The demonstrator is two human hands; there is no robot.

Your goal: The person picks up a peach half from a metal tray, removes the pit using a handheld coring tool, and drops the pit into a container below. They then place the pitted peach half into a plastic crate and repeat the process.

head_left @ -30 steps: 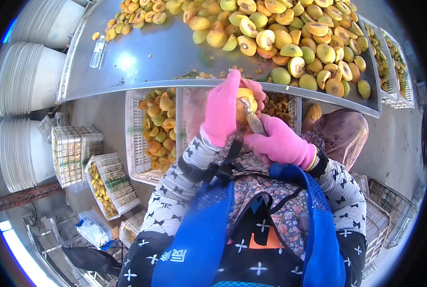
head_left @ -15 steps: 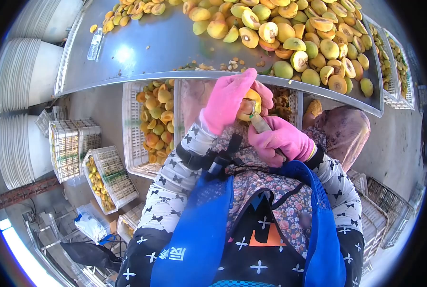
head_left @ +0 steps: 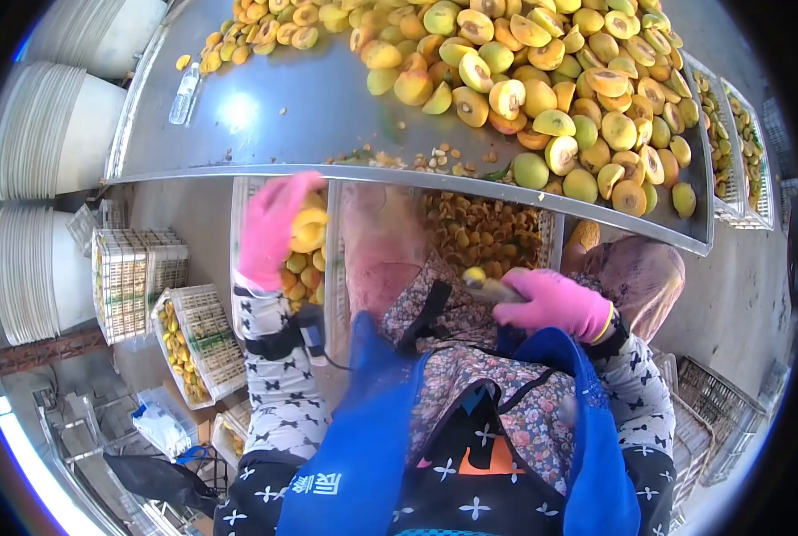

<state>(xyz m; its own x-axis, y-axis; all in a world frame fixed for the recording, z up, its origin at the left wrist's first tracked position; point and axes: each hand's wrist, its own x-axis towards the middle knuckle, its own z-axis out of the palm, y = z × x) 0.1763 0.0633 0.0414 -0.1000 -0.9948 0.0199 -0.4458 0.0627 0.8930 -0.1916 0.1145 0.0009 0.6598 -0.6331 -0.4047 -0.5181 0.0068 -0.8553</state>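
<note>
My left hand (head_left: 274,232), in a pink glove, is over a white crate (head_left: 243,286) of cut yellow peaches. Against its palm side lies a peach half (head_left: 309,230), with the hollow facing up; the thumb is hidden. In front of my lap, my right hand (head_left: 559,305), gloved in pink too, is closed round the handle of a pitting tool (head_left: 495,291). A small yellow round piece (head_left: 475,276) shows at the tool's tip. Beyond that tip, a second crate (head_left: 551,234) between my legs holds many brown pits (head_left: 479,234).
A metal table (head_left: 327,116) stretches ahead, its raised front edge close to my hands. Piled peach halves (head_left: 586,98) cover its right side; a clear bottle (head_left: 184,94) lies at the left. Crates (head_left: 140,272) and stacked white trays (head_left: 41,277) stand to the left.
My hands have parted. The left one has moved left with the peach half, from the tool to the crate. The right one has drawn slightly right with the tool, now out of the fruit.
</note>
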